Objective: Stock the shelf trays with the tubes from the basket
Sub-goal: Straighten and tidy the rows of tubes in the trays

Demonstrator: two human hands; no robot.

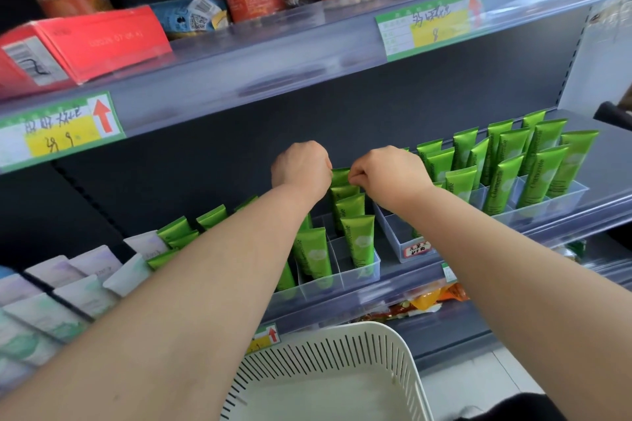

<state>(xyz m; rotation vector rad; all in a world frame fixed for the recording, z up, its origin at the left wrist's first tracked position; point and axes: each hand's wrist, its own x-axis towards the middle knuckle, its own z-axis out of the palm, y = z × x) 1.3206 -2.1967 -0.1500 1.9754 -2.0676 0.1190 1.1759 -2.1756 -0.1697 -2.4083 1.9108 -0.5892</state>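
Both hands meet over the middle tray (372, 267) of a shop shelf, gripping one green tube (340, 176) at the tray's far end. The left hand (301, 169) and right hand (386, 174) are curled tight, fingers pinched narrow on the tube's crimped top edge, which stands upright behind a short row of like tubes in the same tray. It appears they are seating or straightening it; which, the picture cannot settle.

The job looks close to done. Right of the middle tray, another tray (578, 190) is packed with upright tubes, and left of it more green tubes (178, 232) stand in ranks beside pale sachets (85, 284). Below the middle tray, the white basket (376, 349) shows a bare floor where visible, though its near part is cut off by the frame.

What seems left: the compartments nearest the viewer in the middle tray and its right-hand neighbour (393, 236) still have gaps, with no stock in sight to fill them.
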